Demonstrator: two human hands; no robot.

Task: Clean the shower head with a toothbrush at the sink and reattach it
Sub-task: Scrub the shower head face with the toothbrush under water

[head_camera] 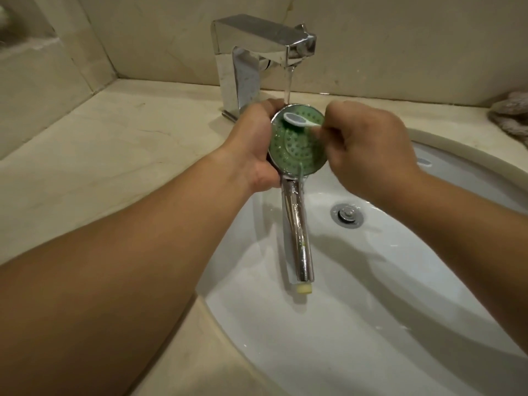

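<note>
Over the sink (400, 324), left hand (254, 144) gripping shower head (294, 150), right hand (368, 147) pinching toothbrush (297, 120).

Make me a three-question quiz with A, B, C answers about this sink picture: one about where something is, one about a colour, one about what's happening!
1. Where is the toothbrush head?
A. On the shower head's face
B. In the drain
C. On the counter

2. What colour is the shower head face?
A. Red
B. Green
C. Black

3. What is the tap doing?
A. Turned off
C. Dripping foam
B. Running water

Answers: 1 A, the right hand holds the brush against the face, near its top. 2 B, the nozzle disc is green. 3 B, a stream falls from the spout onto the head, held by the left hand.
</note>
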